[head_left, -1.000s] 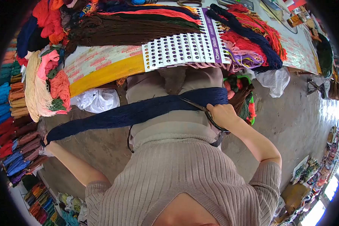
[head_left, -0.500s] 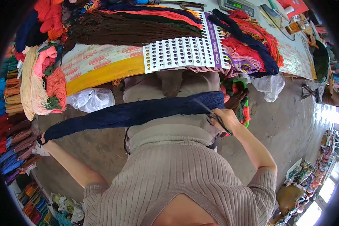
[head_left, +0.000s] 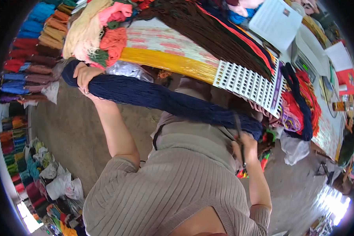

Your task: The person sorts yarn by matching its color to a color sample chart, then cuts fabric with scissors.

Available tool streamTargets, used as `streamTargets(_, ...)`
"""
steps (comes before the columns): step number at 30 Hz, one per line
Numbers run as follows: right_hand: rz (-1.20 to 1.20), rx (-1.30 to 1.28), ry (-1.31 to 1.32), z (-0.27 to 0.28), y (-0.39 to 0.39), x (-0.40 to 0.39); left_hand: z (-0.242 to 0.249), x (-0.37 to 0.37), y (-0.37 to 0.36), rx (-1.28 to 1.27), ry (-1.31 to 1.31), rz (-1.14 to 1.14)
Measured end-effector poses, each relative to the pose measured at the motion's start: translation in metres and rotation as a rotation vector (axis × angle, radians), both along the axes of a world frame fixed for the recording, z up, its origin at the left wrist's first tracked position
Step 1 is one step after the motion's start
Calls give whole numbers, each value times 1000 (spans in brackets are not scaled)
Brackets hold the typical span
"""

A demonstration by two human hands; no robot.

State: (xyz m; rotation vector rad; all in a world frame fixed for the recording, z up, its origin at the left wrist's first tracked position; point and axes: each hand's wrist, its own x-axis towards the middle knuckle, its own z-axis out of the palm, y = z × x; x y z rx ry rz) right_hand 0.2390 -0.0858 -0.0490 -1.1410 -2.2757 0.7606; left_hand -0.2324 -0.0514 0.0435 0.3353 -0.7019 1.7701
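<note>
A long skein of navy yarn (head_left: pixel 157 95) stretches across my lap, sloping down from left to right. My left hand (head_left: pixel 87 78) is wrapped round it close to its left end, just under the table's front edge. At the other end my right hand (head_left: pixel 248 148) is closed on a pair of scissors (head_left: pixel 238 125). Their blades lie across the front of the yarn and are blurred by motion. Whether my right fingers also pinch the yarn is hard to make out.
On the table lie dark brown yarn (head_left: pixel 200 37), a punched white thread card (head_left: pixel 247 84), red yarn (head_left: pixel 293 104) and a digital scale (head_left: pixel 305 65). Cream and coral skeins (head_left: pixel 114 43) hang over the left edge. A clear plastic bag (head_left: pixel 297 147) hangs at the right. Colored skeins (head_left: pixel 35 55) line the far left.
My left hand has risen and moved right, now gripping round the yarn instead of its very tip. The right end with the scissors sits lower and further right. The view has turned.
</note>
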Motion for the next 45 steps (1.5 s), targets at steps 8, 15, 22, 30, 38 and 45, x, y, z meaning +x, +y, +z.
streamTargets(8, 262, 58, -166, 10, 17, -106, 28, 11, -13, 123, -74, -6)
streamTargets(15, 307, 45, -248, 14, 18, -110, 25, 5, -15, 171, -96, -17)
streamTargets(22, 357, -13, -11, 25, 23, -104, 19, -12, -24, -53, 51, 169)
streamTargets(30, 172, -964, 365, 25, 26, -69, -21, -23, -7, -173, 74, 208)
streamTargets(38, 325, -188, 385, 65, 46, -74, -34, -25, 4, -321, 119, 62)
streamTargets(45, -500, -196, -140, 83, 187, 24, -47, -39, 11, -467, 209, 49)
